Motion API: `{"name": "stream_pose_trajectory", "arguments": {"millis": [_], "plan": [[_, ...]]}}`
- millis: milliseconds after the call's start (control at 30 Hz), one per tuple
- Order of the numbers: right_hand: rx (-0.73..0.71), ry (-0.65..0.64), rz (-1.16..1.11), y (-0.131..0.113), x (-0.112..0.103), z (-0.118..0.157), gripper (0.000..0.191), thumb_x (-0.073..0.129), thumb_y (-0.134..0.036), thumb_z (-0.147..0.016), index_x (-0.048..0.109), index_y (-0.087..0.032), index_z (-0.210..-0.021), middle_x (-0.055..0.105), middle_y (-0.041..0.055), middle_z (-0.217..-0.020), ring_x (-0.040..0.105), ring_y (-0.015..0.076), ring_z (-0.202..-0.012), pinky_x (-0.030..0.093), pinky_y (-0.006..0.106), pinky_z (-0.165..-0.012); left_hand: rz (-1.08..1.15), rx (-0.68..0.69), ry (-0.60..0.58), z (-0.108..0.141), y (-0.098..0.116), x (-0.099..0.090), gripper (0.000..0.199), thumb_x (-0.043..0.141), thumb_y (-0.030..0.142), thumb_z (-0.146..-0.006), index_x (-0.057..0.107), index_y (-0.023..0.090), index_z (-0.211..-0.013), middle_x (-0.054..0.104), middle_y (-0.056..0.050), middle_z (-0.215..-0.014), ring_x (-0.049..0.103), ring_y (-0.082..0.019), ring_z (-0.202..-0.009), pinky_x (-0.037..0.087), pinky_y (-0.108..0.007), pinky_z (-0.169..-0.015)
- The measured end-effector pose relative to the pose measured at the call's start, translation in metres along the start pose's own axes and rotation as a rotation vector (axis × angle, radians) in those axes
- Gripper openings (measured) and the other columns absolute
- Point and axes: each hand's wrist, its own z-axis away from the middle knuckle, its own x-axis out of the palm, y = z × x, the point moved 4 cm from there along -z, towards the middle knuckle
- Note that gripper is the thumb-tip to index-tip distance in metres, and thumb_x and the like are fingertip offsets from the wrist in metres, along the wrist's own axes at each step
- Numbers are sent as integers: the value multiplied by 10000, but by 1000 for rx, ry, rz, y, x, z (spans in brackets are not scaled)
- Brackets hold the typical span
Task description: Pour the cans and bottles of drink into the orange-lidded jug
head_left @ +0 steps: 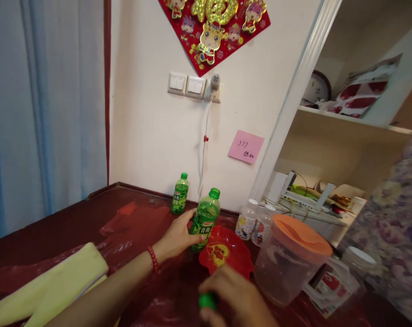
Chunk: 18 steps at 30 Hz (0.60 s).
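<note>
My left hand [176, 237], with a red bead bracelet on its wrist, is wrapped round a green drink bottle [207, 215]. That bottle stands upright on the dark red table, and its top looks uncapped. Lower down, my right hand [236, 295] is blurred and grips a green cap [207, 300] in its fingers. A red plate [228, 243] with a gold print lies between the held bottle and the clear pitcher. Behind and to the left of the held bottle stands a second green bottle [180, 194] with its cap on, near the wall.
A pitcher with an orange lid [303, 236] stands at the right, beside two small clear jars [247, 220] with white lids. A folded yellow cloth [62, 281] lies at the left front. A white cable [204, 159] hangs down the wall behind the bottles.
</note>
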Motion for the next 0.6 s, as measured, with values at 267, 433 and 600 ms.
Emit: {"name": "stream_pose_trajectory", "arguments": {"millis": [267,433,600], "plan": [[118,783,-232,17,-106,4,204,698,-346,-936,688,-262,-1122,690,45,-1090,678,179,-997,569,252,-863,-468,140,-49,3,18,5,675,776,267,-669,595,236,-1318,657,-86,-1261,597,-322,-1158,434,-467,-1030],[50,754,-43,24,-104,-3,181,683,-291,-940,697,-259,-1117,683,45,-1086,670,184,-973,577,278,-844,-553,253,-93,7,14,15,702,727,174,-684,562,322,-1350,647,-42,-1260,584,-287,-1148,400,-457,-1039],[-58,645,149,17,-109,-6,200,665,-249,-949,690,-281,-1145,690,36,-1083,675,184,-982,583,276,-841,-584,296,-96,8,14,17,707,718,137,-680,564,354,-1335,648,-19,-1206,583,-273,-1104,400,-450,-1013]]}}
